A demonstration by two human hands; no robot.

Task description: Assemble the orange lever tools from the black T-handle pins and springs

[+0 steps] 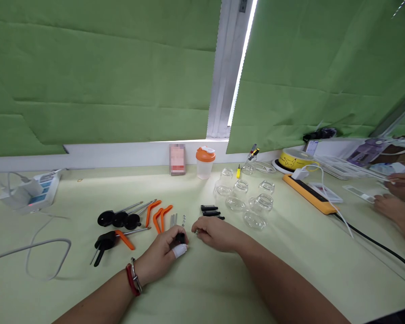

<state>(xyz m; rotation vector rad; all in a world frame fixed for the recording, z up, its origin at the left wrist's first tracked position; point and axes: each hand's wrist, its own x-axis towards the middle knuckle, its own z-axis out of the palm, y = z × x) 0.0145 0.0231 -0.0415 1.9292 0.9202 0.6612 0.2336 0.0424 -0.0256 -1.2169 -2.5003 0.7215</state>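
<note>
My left hand (160,256), with white tape on its thumb, is closed around a small black part (180,238). Just to its right, my right hand (218,233) pinches a small shiny metal piece (196,232); its exact kind is too small to tell. Beyond the hands lie several thin metal pins (173,220) and a row of tiny metal pieces (184,219). Several black ridged parts (209,213) rest behind my right hand. Left of my left hand are orange angled handles (158,219), black round lids with metal rods (120,219), and a black-and-orange assembly (107,241).
Several glass jars (265,201) stand at right, near an orange-lidded cup (205,163) and a phone-like panel (177,159). An orange power strip (308,194) trails a black cable. A white power strip (45,191) sits left. Another person's hands (393,207) work at far right.
</note>
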